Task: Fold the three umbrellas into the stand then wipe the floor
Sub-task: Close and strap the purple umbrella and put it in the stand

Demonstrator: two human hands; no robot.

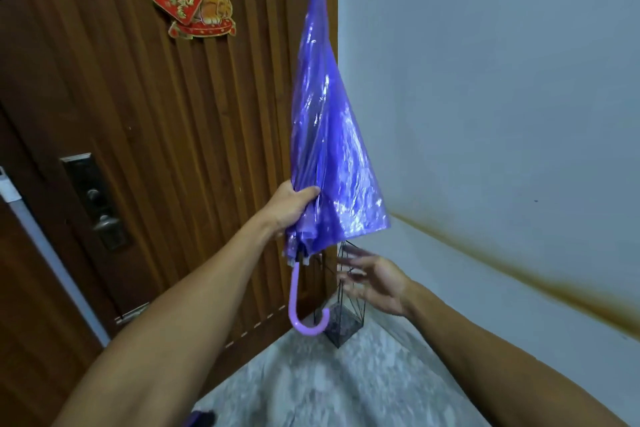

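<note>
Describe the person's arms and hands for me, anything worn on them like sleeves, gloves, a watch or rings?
Both forearms are bare as far as the picture shows, with no sleeves in view. The left hand and the right hand wear no gloves. No watch or wristband shows on either wrist. The right hand's fingers are blurred, so rings there cannot be ruled out; none show on the left.

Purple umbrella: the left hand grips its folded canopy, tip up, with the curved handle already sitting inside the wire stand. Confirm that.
Not quite. In the head view the left hand grips the purple umbrella tip up, but its curved handle hangs outside the wire stand.
</note>
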